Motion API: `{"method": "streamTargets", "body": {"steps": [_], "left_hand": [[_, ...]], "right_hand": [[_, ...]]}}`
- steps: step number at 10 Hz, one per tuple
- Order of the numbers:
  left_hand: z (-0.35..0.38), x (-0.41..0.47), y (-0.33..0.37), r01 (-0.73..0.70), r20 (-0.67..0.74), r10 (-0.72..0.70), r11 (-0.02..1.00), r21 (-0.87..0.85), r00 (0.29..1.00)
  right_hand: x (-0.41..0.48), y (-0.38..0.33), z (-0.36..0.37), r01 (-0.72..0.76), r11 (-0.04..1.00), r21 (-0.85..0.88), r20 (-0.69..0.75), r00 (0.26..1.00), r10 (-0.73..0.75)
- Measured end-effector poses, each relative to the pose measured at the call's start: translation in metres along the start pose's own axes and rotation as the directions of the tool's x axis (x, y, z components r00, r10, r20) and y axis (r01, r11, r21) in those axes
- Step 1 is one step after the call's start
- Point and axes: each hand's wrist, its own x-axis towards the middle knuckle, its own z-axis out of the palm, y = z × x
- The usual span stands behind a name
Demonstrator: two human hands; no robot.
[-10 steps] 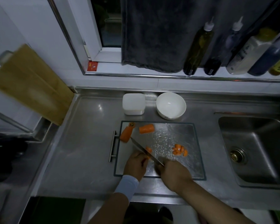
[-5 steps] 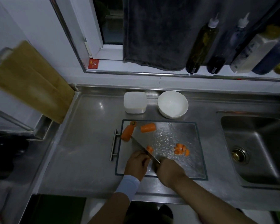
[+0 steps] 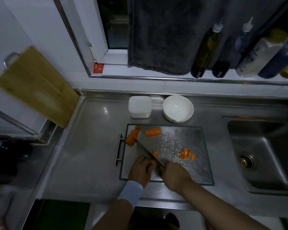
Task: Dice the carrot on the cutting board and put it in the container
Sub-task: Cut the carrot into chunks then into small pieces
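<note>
A glass cutting board (image 3: 186, 140) lies on the steel counter. On its far left corner rest a long carrot chunk (image 3: 131, 136) and a shorter one (image 3: 153, 132). A small pile of cut carrot bits (image 3: 186, 154) sits right of centre. My right hand (image 3: 175, 175) grips the handle of a knife (image 3: 148, 151), whose blade points to the far left. Beside the blade lies a small carrot piece (image 3: 155, 153). My left hand (image 3: 140, 169), fingers curled, holds down carrot at the blade; that carrot is mostly hidden. A white square container (image 3: 140, 107) stands behind the board.
A white bowl (image 3: 178, 108) stands right of the container. The sink (image 3: 263, 153) lies to the right. A wooden board (image 3: 37, 87) leans at the left wall. Several bottles (image 3: 206, 48) line the sill above, beside a hanging dark towel (image 3: 163, 34).
The hands and knife stay at the near left of the board, shifting only slightly. The view has moved a little. The carrot pieces lie where they were.
</note>
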Motion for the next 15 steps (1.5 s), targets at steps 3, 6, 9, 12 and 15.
{"method": "streamTargets", "body": {"steps": [3, 6, 9, 12, 15], "left_hand": [[0.0, -0.002, 0.0, 0.02, -0.016, -0.02, 1.0, 0.012, 1.0], [0.002, -0.001, -0.002, 0.022, -0.036, -0.023, 1.0, -0.015, 0.999], [0.007, -0.004, -0.005, 0.027, -0.049, -0.029, 0.999, -0.042, 0.998], [0.001, -0.008, -0.006, -0.004, -0.055, 0.002, 0.999, -0.043, 0.998], [-0.002, -0.007, -0.006, 0.006, -0.058, -0.006, 1.0, -0.006, 0.998]], "right_hand": [[-0.015, 0.008, 0.003, -0.007, 0.999, -0.043, 0.022, 1.0, 0.008], [0.001, 0.003, 0.006, 0.007, 0.996, -0.084, 0.113, 0.994, 0.002], [0.014, -0.01, 0.006, -0.074, 0.997, -0.027, 0.111, 0.991, 0.077], [0.007, -0.004, 0.007, 0.059, 0.997, -0.047, 0.026, 0.998, -0.058], [-0.014, 0.007, 0.008, 0.006, 0.999, -0.039, -0.004, 1.0, -0.007]]}}
